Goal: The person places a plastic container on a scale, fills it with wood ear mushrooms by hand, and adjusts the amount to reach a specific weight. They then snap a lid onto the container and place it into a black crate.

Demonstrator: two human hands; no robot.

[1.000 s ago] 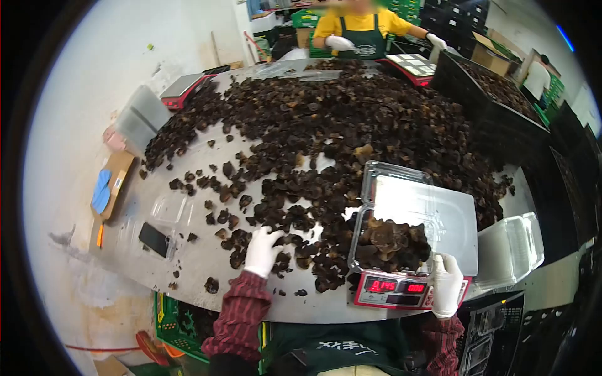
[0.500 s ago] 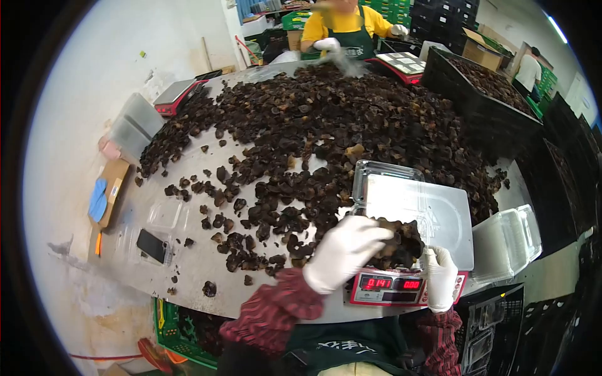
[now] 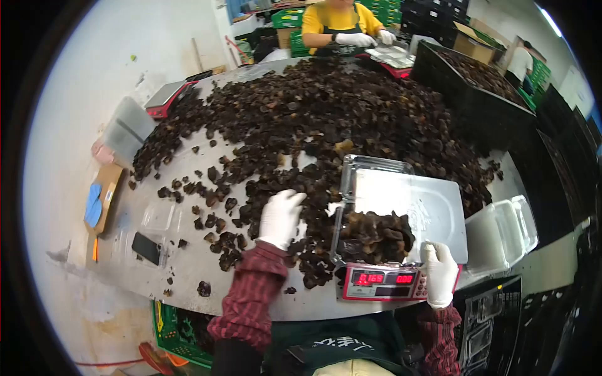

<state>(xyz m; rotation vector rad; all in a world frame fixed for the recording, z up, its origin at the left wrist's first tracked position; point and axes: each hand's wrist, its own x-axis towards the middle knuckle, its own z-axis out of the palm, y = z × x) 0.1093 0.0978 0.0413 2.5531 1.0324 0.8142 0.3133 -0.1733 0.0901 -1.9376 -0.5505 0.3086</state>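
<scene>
My left hand [image 3: 281,219], in a white glove, is over loose dark wood ear mushrooms [image 3: 260,188] left of the scale. Its fingers look apart and curve downward, with nothing visible in them. A clear plastic clamshell box [image 3: 338,241] lies opened on the red electronic scale [image 3: 376,285], its front half heaped with mushrooms. My right hand [image 3: 441,276], also gloved, is at the scale's front right corner by the buttons. Its fingers are curled closed near the box; whatever they pinch is hidden. The red display seems to read 0.169.
Mushrooms cover much of the metal table [image 3: 188,269]. Stacked clear boxes [image 3: 501,235] stand at right, with a black crate [image 3: 476,94] behind. A phone [image 3: 147,248] lies at left. Across the table, a person in yellow sleeves [image 3: 370,19] handles a box at another scale [image 3: 395,62].
My left hand has left the box and moved left to the loose mushrooms. The box's mushrooms now lie unobstructed, and the reading has risen. My right hand stays at the scale's corner.
</scene>
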